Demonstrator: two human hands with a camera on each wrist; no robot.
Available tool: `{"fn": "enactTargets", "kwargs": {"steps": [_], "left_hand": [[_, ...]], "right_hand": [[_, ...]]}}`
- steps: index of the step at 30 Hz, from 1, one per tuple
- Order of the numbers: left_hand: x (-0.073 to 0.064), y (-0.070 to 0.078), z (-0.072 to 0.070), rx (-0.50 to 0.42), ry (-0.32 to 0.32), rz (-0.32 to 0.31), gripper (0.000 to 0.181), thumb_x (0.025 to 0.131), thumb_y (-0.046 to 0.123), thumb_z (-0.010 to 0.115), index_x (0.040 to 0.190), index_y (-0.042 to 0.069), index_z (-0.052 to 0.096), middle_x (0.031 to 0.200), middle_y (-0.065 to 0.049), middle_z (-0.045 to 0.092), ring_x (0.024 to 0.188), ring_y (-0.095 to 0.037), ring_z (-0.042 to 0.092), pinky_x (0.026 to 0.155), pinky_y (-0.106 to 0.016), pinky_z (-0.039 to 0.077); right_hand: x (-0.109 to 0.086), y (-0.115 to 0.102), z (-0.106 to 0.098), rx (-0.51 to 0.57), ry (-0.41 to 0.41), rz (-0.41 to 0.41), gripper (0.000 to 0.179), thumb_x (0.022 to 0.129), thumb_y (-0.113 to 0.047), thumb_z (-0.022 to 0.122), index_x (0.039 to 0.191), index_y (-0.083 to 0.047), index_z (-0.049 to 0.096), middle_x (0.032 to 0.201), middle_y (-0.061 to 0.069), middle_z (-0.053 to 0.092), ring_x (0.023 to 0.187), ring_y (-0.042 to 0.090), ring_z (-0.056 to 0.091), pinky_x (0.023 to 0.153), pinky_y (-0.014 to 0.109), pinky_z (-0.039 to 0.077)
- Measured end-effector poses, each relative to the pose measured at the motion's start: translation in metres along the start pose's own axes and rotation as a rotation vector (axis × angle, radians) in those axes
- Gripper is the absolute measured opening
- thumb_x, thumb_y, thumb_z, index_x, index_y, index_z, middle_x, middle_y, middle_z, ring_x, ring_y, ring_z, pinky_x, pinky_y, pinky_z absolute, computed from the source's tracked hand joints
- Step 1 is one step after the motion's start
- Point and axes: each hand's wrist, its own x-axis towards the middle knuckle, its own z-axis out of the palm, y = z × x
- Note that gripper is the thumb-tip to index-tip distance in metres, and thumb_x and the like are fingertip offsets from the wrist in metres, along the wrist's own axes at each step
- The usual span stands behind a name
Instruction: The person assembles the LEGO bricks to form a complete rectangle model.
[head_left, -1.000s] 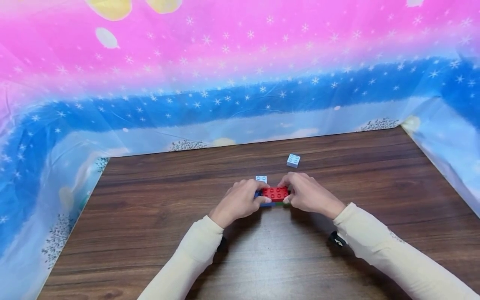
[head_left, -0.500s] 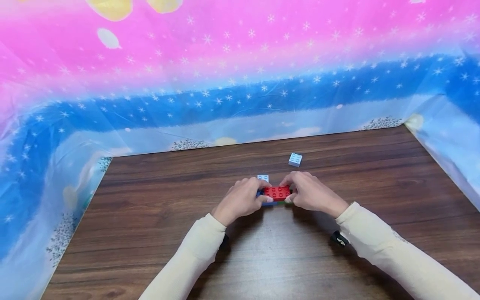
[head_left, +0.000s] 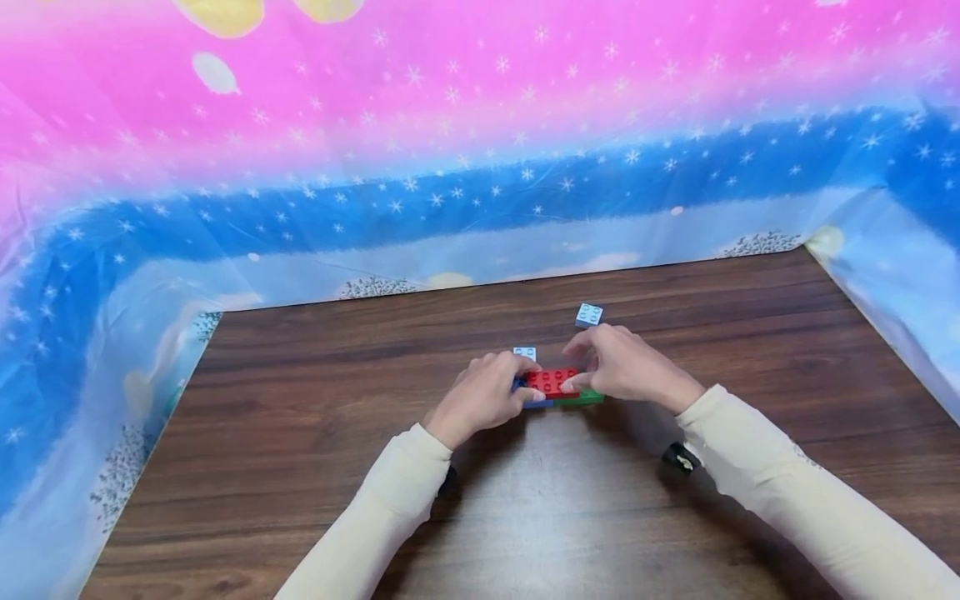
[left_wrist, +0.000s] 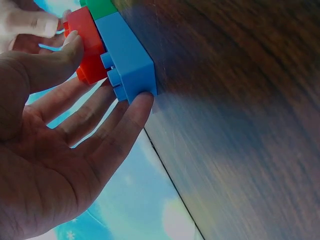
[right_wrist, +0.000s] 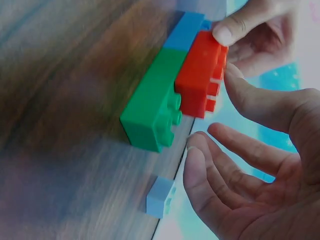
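A red building brick [head_left: 551, 381] with two rows of studs sits on top of a blue brick [left_wrist: 127, 55] and a green brick [right_wrist: 150, 102], which lie end to end on the table. It bridges their joint, leaving studs bare at both outer ends. My left hand [head_left: 483, 393] pinches the red brick's left end between thumb and fingers; its little fingertip touches the end of the blue brick. Over the right end, my right hand [head_left: 633, 364] has its thumb at the red brick's studded top, while its fingers stand apart from the bricks, loosely bent.
Two pale bricks stand farther back on the brown wooden table [head_left: 315, 467]: one small pale brick [head_left: 589, 313] beyond my right hand, another pale brick [head_left: 524, 352] just behind the red one. A patterned pink and blue cloth [head_left: 450, 167] hangs along the table's far and side edges.
My right hand has let go of the bricks' right end and shifted slightly up and back, uncovering the green brick. The left hand has kept its hold.
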Motion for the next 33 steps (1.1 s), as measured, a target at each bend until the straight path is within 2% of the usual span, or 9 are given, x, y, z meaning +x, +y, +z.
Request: {"fn": "enactTargets", "kwargs": {"steps": [3, 6, 18, 28, 33], "left_hand": [[0.0, 0.0, -0.001, 0.006, 0.0, 0.0, 0.035, 0.097, 0.03, 0.069, 0.128, 0.012, 0.07, 0.097, 0.002, 0.067, 0.064, -0.015, 0.047, 0.061, -0.028, 0.041], [0.001, 0.0, -0.001, 0.003, -0.008, -0.006, 0.036, 0.098, 0.031, 0.068, 0.13, 0.012, 0.069, 0.1, 0.001, 0.068, 0.065, -0.015, 0.047, 0.062, -0.028, 0.041], [0.001, 0.002, -0.002, 0.025, -0.012, -0.026, 0.039, 0.099, 0.032, 0.067, 0.134, 0.014, 0.067, 0.119, -0.002, 0.069, 0.077, -0.019, 0.053, 0.072, -0.032, 0.043], [-0.001, 0.001, -0.002, 0.019, -0.006, -0.04, 0.04, 0.098, 0.032, 0.068, 0.135, 0.014, 0.067, 0.125, -0.003, 0.068, 0.085, -0.019, 0.056, 0.076, -0.033, 0.045], [-0.002, 0.0, -0.002, 0.004, -0.005, -0.031, 0.039, 0.099, 0.031, 0.068, 0.134, 0.014, 0.067, 0.12, -0.002, 0.069, 0.079, -0.018, 0.053, 0.074, -0.032, 0.043]], "right_hand": [[0.004, 0.005, -0.005, -0.001, 0.041, 0.014, 0.043, 0.089, -0.021, 0.081, 0.124, 0.001, 0.07, 0.115, 0.016, 0.071, 0.096, 0.025, 0.068, 0.082, 0.044, 0.056], [0.01, 0.011, -0.009, 0.018, 0.075, 0.04, 0.043, 0.09, -0.022, 0.079, 0.125, 0.002, 0.068, 0.118, 0.017, 0.07, 0.103, 0.029, 0.067, 0.085, 0.048, 0.054], [0.03, 0.036, -0.019, 0.005, 0.209, 0.147, 0.051, 0.086, -0.018, 0.082, 0.127, 0.007, 0.063, 0.122, 0.026, 0.066, 0.109, 0.038, 0.062, 0.093, 0.054, 0.048], [0.044, 0.043, -0.019, 0.032, 0.242, 0.211, 0.05, 0.089, -0.016, 0.079, 0.128, 0.008, 0.06, 0.124, 0.026, 0.063, 0.109, 0.037, 0.06, 0.095, 0.053, 0.047], [0.05, 0.045, -0.017, 0.023, 0.257, 0.222, 0.049, 0.09, -0.016, 0.078, 0.128, 0.008, 0.061, 0.124, 0.026, 0.063, 0.109, 0.037, 0.06, 0.096, 0.053, 0.046]]}}
